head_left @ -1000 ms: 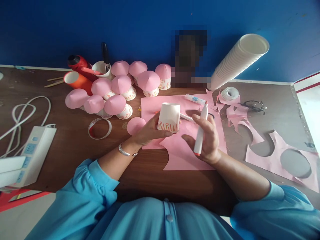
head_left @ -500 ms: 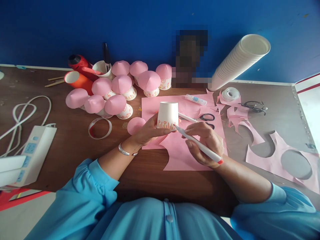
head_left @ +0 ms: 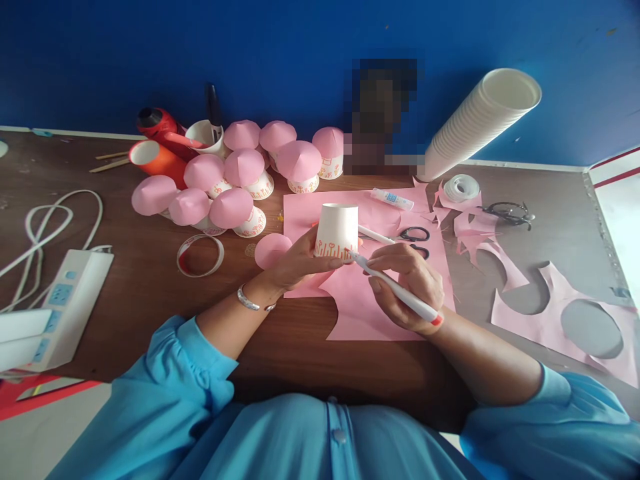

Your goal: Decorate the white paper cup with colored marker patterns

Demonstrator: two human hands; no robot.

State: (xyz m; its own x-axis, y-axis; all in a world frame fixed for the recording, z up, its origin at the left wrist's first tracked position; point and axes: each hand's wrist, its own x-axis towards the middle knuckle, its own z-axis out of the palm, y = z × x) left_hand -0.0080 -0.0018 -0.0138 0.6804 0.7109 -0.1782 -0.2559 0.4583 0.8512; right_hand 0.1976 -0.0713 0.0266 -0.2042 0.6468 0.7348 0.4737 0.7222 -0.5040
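A white paper cup [head_left: 339, 225] is gripped in my left hand [head_left: 299, 259], with red flower and grass strokes drawn along its lower edge. My right hand [head_left: 411, 285] is closed around a white marker [head_left: 407, 297] with a red end, its tip at the drawn strokes. Under and behind the hands lies pink paper [head_left: 370, 320]. On that paper are black-handled scissors [head_left: 415, 234], partly hidden by my right hand, and a small glue bottle [head_left: 393, 199]. A pink paper cone [head_left: 273, 252] rests beside my left wrist.
Several cups with pink cone tops [head_left: 243, 168] stand at the back left, by a red hot-air tool [head_left: 165, 130]. A tall cup stack [head_left: 473, 130] leans against the blue wall. Paper scraps [head_left: 545, 300], a tape roll [head_left: 461, 189] and glasses [head_left: 510, 213] lie right; a power strip [head_left: 75, 310] lies left.
The cup has shifted very slightly to the right in my left hand. My right hand and the marker have moved a little left, the tip staying at the cup's lower edge.
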